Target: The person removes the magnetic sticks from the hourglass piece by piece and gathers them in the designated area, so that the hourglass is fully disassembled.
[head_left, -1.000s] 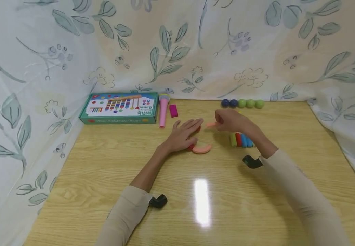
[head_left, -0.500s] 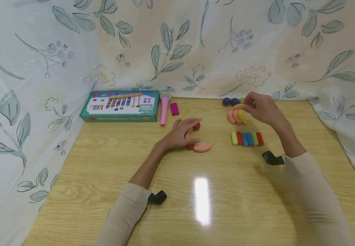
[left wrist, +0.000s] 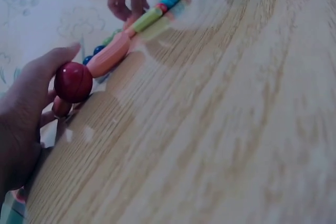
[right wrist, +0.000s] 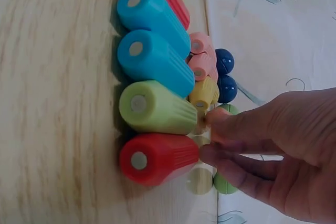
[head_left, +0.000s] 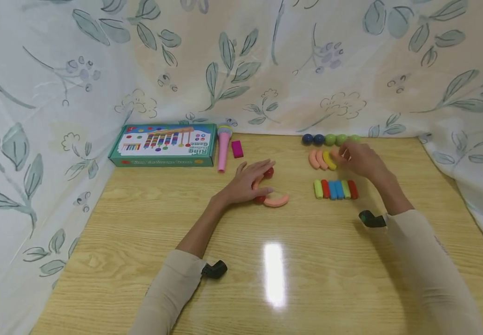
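Observation:
In the head view my left hand [head_left: 247, 183] lies spread on the table around two red balls [head_left: 259, 199], with a curved peach stick partly hidden under it. Another curved peach stick [head_left: 277, 201] touches the near ball. The left wrist view has the thumb and fingers beside a red ball [left wrist: 73, 82]. My right hand [head_left: 365, 160] pinches a curved orange stick [head_left: 337, 157] low over the table, right of a curved yellow stick [head_left: 330, 160] and two curved peach sticks [head_left: 318, 159]. Its fingers hide much of the orange stick in the right wrist view.
Straight green, red and blue sticks [head_left: 336, 190] lie in a row in front of the right hand. Dark blue balls [head_left: 313, 139] and green balls [head_left: 335, 139] line the back. A game box [head_left: 162, 145], pink toy microphone [head_left: 223, 149] and magenta block [head_left: 237, 149] stand back left.
My right hand has carried the orange stick from near the left hand over to the right, then lowered it beside the yellow stick. The left hand has stayed around the red balls.

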Available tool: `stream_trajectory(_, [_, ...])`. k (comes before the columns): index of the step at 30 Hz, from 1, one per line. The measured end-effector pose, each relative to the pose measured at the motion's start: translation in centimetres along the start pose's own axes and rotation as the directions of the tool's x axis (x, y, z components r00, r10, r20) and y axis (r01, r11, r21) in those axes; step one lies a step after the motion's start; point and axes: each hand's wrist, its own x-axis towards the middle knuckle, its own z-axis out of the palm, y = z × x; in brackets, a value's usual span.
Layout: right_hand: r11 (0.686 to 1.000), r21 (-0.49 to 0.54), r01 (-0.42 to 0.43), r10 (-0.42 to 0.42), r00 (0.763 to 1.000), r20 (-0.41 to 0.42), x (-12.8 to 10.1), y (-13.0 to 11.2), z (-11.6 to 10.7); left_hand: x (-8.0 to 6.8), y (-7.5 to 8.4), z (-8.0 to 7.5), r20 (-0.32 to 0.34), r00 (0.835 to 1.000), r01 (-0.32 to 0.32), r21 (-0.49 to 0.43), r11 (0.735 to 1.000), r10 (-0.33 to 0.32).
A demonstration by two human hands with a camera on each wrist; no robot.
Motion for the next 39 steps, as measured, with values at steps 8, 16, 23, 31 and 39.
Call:
stream_trajectory(8, [0.998, 0.015, 0.055, -0.056, 0.994, 0.094, 0.8, 0.1, -0.1, -0.5, -0.1, -0.6, -0.012, 1.0, -0.028, -0.139, 0.99, 0.026])
stream_trajectory(16, [0.997, -0.01, 0.082, -0.081, 0.99, 0.112, 1.0, -0.5, -0.2, -0.5, -0.1, -0.5, -0.025, 0.999, -0.025, -0.172, 0.985, 0.021])
stream_trajectory(23, [0.995, -0.003, 0.102, -0.101, 0.991, 0.085, 0.3, -2.5, -0.3, -0.4, -0.1, -0.6, -0.004, 0.998, -0.057, -0.119, 0.991, 0.057])
stream_trajectory(31, [0.875, 0.137, 0.465, -0.484, 0.853, 0.196, -1.0, -8.6, 1.7, -0.3, -0.2, -0.7, 0.071, 0.994, -0.087, 0.05, 0.995, 0.083])
stream_trajectory(39, [0.825, 0.148, 0.545, -0.559, 0.754, 0.343, -1.5, -12.0, 5.2, -0.1, 0.2, -0.4, 0.088, 0.991, -0.104, 0.092, 0.99, 0.096])
